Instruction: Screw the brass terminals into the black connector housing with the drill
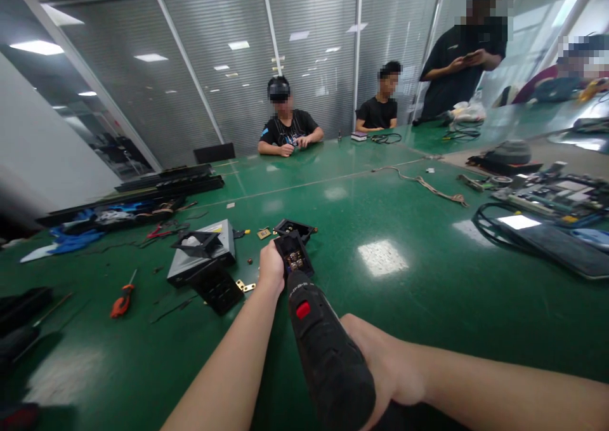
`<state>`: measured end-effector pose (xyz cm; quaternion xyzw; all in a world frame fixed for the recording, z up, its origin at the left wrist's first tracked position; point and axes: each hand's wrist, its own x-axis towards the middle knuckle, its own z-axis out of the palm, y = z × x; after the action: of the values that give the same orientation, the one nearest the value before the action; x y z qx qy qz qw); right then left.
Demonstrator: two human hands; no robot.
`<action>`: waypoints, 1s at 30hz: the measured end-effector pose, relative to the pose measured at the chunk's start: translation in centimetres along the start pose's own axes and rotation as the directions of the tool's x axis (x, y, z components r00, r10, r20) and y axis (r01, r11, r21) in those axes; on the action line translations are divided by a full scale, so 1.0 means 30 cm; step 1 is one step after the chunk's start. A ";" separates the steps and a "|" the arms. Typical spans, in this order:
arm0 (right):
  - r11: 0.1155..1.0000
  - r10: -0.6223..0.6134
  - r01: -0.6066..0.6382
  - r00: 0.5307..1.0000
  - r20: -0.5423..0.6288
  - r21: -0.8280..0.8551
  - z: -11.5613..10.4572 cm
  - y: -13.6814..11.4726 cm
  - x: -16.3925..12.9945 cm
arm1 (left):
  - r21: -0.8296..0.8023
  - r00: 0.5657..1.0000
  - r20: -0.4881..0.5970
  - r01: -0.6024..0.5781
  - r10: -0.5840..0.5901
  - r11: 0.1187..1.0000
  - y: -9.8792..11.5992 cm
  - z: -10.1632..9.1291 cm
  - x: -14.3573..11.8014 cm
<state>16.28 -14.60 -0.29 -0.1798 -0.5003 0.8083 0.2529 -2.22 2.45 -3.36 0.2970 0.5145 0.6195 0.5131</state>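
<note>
A glass-walled meeting room with grey blinds surrounds a large glossy green desk (409, 272) scattered with parts and tools. Near its middle, the left hand (271, 267) reaches forward and grips a small black plastic block with brass terminals (294, 255), its fingers wrapped round the block's left side and steadying it on the desk. The right hand (380, 364) is clenched round the handle of a black electric screwdriver with a red switch (323, 348), whose nose points at the block's top and appears to meet it. Just behind the block lies an open black plastic housing (295, 229). To the left sit a flat grey metal box (202, 259) and, further out, an orange-handled screwdriver (122, 299). Small brass pieces (245, 285) lie beside the left wrist. Across the desk, several people in black shirts (288, 129) sit or stand.
</note>
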 end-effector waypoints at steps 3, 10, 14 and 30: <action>1.000 0.003 -0.003 1.000 -0.010 -0.006 0.000 0.005 0.002 | -0.004 1.000 -0.003 0.019 -0.019 1.000 0.003 -0.002 -0.007; 0.999 -0.025 0.025 1.000 0.011 -0.039 -0.014 0.024 0.014 | 0.032 1.000 0.004 0.010 -0.010 0.999 0.002 -0.007 -0.006; 0.998 -0.005 0.007 1.000 0.020 -0.069 -0.016 0.024 0.014 | 0.040 1.000 0.014 0.009 -0.009 0.999 0.006 -0.006 -0.007; 0.999 0.012 -0.012 1.000 0.011 -0.029 0.000 0.001 0.007 | -0.071 0.997 0.064 0.040 -0.035 0.997 0.000 0.008 -0.010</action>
<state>16.11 -14.50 -0.34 -0.1822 -0.5123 0.8034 0.2426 -1.93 2.24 -3.23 0.2877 0.4808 0.6184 0.5510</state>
